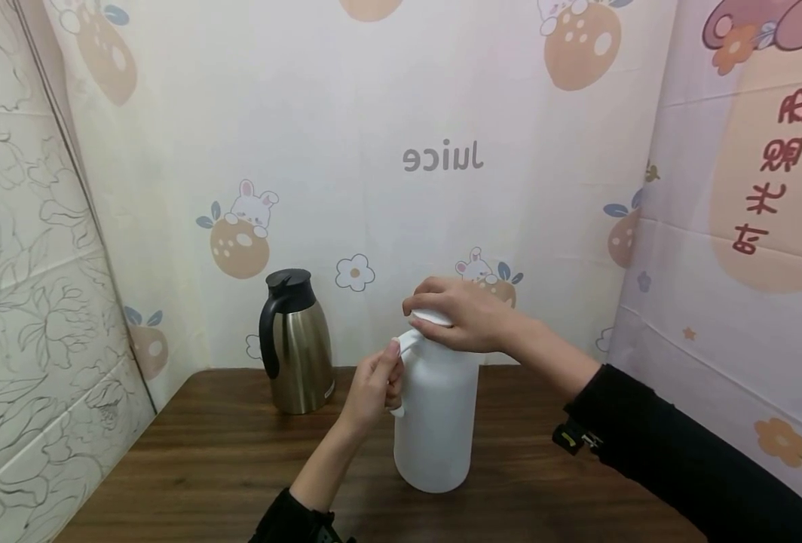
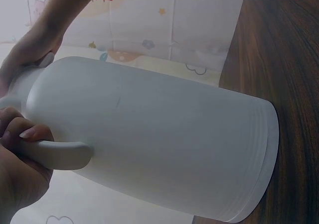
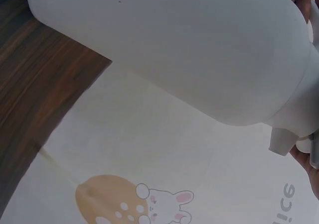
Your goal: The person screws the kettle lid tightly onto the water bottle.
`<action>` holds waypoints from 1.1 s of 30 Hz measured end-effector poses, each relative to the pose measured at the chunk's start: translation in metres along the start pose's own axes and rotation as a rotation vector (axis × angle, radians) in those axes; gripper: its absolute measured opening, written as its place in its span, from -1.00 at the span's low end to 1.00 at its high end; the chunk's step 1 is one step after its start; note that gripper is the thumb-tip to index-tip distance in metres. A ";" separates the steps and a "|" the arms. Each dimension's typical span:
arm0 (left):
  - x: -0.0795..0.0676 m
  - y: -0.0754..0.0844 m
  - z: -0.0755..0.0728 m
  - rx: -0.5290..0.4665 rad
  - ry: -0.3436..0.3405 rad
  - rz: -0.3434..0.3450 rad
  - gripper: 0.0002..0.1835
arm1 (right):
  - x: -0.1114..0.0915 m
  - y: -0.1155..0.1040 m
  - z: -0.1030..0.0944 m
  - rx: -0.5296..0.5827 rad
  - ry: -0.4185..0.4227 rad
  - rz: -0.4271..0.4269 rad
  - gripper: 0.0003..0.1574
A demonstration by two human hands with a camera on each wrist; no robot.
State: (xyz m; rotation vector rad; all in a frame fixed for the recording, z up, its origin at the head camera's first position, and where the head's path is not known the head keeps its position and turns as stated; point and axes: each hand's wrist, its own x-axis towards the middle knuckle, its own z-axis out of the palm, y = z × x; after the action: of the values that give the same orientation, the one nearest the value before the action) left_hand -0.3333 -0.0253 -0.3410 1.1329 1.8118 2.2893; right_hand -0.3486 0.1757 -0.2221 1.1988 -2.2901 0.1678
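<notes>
A tall white jug [image 1: 435, 422] stands upright on the wooden table, its handle turned to the left. My left hand [image 1: 375, 381] grips that handle [image 2: 65, 155], thumb up near its top end. Over the top of the jug, my right hand [image 1: 465, 313] holds the white lid [image 1: 433, 317], with fingers across the far side and the thumb along the near side. The right wrist view shows a short spout [image 3: 282, 141] under the top of the jug. Most of the lid is hidden beneath the right hand.
Left of the jug, near the table's back edge, stands a gold metal thermos jug [image 1: 302, 354] with a black lid and handle. Printed cloth [image 1: 374, 90] hangs behind the wooden table [image 1: 191, 467] and on both sides.
</notes>
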 end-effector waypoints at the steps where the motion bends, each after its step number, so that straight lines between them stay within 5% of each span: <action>1: 0.000 0.000 0.000 0.000 0.000 -0.001 -0.34 | 0.000 0.000 0.000 -0.004 -0.003 -0.006 -0.63; 18: -0.001 0.000 0.001 -0.012 -0.014 -0.010 -0.35 | 0.000 -0.003 0.004 -0.023 0.020 -0.017 -0.67; 29: -0.001 0.002 0.001 -0.013 -0.012 -0.002 -0.33 | 0.011 -0.038 0.006 -0.199 0.024 0.354 -0.60; 33: -0.001 0.002 0.001 -0.015 -0.014 -0.001 -0.34 | 0.013 -0.044 0.006 -0.235 0.034 0.394 -0.56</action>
State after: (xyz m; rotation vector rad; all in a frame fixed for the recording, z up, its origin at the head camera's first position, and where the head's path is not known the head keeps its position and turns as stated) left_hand -0.3315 -0.0257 -0.3391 1.1431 1.7871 2.2847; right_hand -0.3218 0.1377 -0.2266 0.6173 -2.4134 0.0583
